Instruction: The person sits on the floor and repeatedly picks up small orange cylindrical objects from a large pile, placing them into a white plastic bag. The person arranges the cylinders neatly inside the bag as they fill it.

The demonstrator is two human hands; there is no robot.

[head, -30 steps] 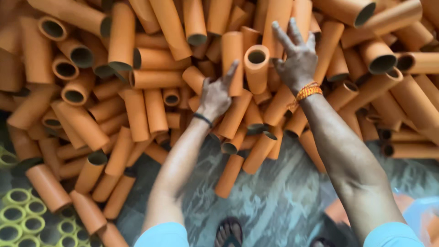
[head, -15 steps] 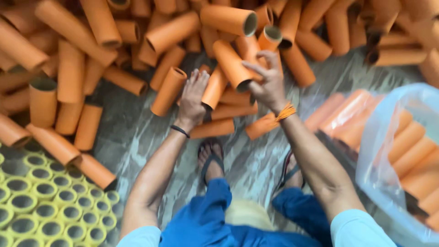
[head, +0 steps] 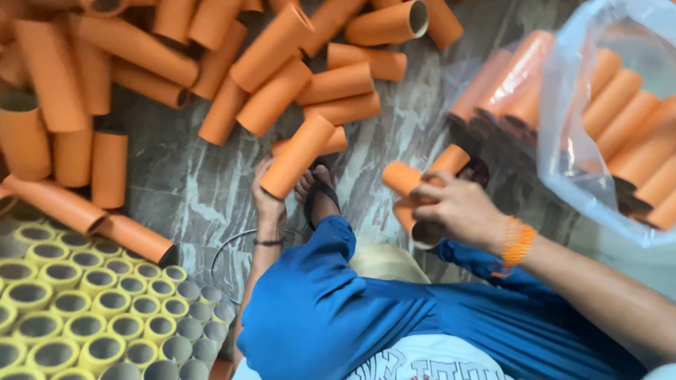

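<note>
Orange cardboard tubes fill most of the frame: a loose heap [head: 211,70] lies scattered on the grey marbled floor [head: 183,190] across the upper left and upper middle, each at its own angle, as tipped-out things lie. At the upper right a clear plastic bag [head: 563,148] holds more of them, laid side by side and pointing the same way, so they pack close. At the lower left, yellow-green tubes [head: 84,295] stand on end, shoulder to shoulder, open mouths up (an orderly block, unlike the heap).

Just left of centre, the left hand [head: 269,204] has its fingers closed around the lower end of one orange tube [head: 299,155], which slants up and to the right, clear of the floor. The forearm runs down along the blue trouser leg [head: 317,302], with a thin dark band at the wrist.

Right of centre, the right hand [head: 458,211] clamps a small bunch of tubes [head: 415,183], fingers curled over them from above and thumb side toward the camera; how many it holds I cannot tell exactly. Its wrist wears an orange thread band [head: 517,243], and the forearm enters from the lower right. A sandalled foot [head: 320,193] rests on the floor between the two hands.
</note>
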